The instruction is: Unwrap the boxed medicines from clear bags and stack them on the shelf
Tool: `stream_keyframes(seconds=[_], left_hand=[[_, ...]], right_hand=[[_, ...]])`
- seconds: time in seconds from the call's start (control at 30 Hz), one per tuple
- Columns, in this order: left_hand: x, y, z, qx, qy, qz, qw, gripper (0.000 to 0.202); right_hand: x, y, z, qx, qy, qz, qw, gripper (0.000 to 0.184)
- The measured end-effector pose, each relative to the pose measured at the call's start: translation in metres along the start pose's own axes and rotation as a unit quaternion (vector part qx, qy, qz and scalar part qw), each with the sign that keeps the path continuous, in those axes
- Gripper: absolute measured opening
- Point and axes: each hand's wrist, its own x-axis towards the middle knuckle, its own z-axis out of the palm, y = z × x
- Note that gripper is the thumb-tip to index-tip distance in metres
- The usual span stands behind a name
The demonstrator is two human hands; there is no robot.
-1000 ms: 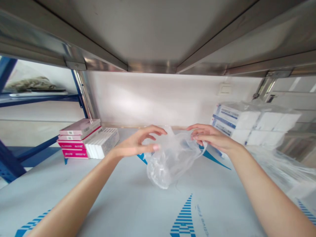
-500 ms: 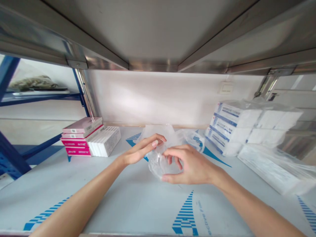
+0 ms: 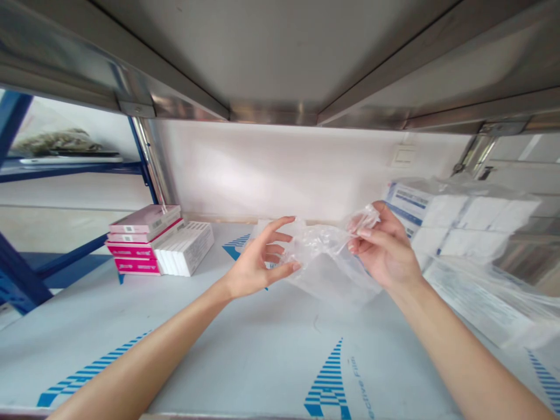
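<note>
A clear, crumpled plastic bag (image 3: 326, 262) hangs between my two hands above the shelf. My right hand (image 3: 385, 251) pinches its upper right corner with closed fingers. My left hand (image 3: 262, 259) is at the bag's left edge, thumb and a finger touching the film while the other fingers are spread. Both forearms reach in from the bottom of the view.
The shelf surface (image 3: 245, 361) is grey film with blue print. Pink and white flat boxes (image 3: 149, 239) are stacked at the back left. Plastic-wrapped white and blue boxes (image 3: 464, 213) stand at the back right, more wrapped packs (image 3: 490, 297) in front of them. A metal shelf (image 3: 280, 52) runs overhead.
My right hand moved from the bag's lower front up and to the right, pulling the bag's corner upward. The bag is stretched wider; my left hand opened its fingers slightly.
</note>
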Motion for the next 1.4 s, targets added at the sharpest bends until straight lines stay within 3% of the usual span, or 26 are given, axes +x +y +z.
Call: stream_keyframes(seconds=[0.13,0.23,0.3,0.37,0.5,0.7,0.87,1.0,1.13,1.23,1.4], left_hand=[[0.002,0.007,-0.005,-0.13,-0.037,-0.013,0.991,0.063],[0.002,0.014,-0.011,-0.166,-0.068,0.016,0.984,0.05],[0.001,0.017,-0.015,-0.104,-0.062,0.047,0.992,0.032],[0.0,0.02,-0.018,0.023,-0.041,0.064,0.997,0.016],[-0.001,0.025,-0.02,0.22,-0.039,0.072,0.972,0.016],[-0.001,0.024,-0.016,0.234,-0.161,0.128,0.95,0.025],[0.002,0.024,-0.018,0.154,-0.139,0.097,0.973,0.018],[0.006,0.02,-0.035,0.043,-0.101,-0.001,0.994,0.023],[0.007,0.015,-0.054,-0.042,-0.123,-0.076,0.989,0.033],[0.007,0.016,-0.056,-0.042,-0.138,-0.135,0.98,0.033],[0.007,0.021,-0.052,-0.077,-0.074,-0.13,0.986,0.031]], right_hand=[[0.005,-0.003,-0.016,-0.007,0.057,0.038,0.998,0.046],[0.009,0.0,-0.033,-0.038,0.1,0.036,0.994,0.026],[0.012,0.004,-0.043,-0.047,0.108,0.027,0.993,0.015],[0.012,0.006,-0.05,-0.045,0.11,0.021,0.993,0.014],[0.01,0.006,-0.051,-0.057,0.119,0.016,0.991,0.012],[0.022,-0.004,-0.043,-0.094,0.118,-0.007,0.989,0.017],[0.032,-0.001,-0.055,-0.066,0.108,0.026,0.992,0.018],[0.028,0.012,-0.072,-0.078,0.151,0.037,0.985,0.02],[0.023,0.016,-0.083,-0.128,0.15,0.029,0.98,0.022],[0.02,0.011,-0.087,-0.123,0.097,0.085,0.984,0.024],[0.017,0.013,-0.093,-0.067,0.106,0.156,0.98,0.021]])
